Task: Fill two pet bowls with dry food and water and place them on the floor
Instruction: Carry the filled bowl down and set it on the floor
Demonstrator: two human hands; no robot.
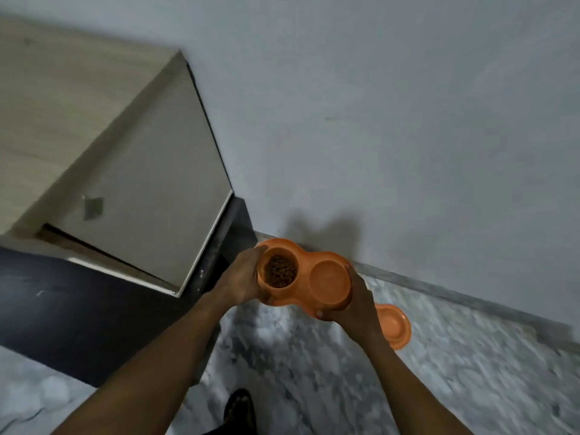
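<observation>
Held thing: you hold an orange double bowl just below the middle of the frame, off the floor, its two wells side by side.
Left well: it holds brown dry food, filling the bottom of the well.
Right well: it looks plain orange inside; you cannot tell whether there is water in it.
Left hand: your fingers are curled round the left end of the double bowl, gripping it from the outside, beside the dry food.
Right hand: it grips the right end of the double bowl, with the fingers wrapped round its outer wall and a fingertip showing under the near rim.
Second bowl: another orange bowl lies on the floor at the lower right, just beyond your right hand and partly hidden by it; its contents cannot be seen.
Floor: grey and white marbled stone, blurred, across the lower part of the frame.
Wall: plain pale grey, filling the upper right, meeting the floor just behind both bowls.
Wooden cabinet: it stands at the upper left, with a light top and a dark base.
Foot: one dark shoe shows at the bottom centre, between your forearms.
</observation>
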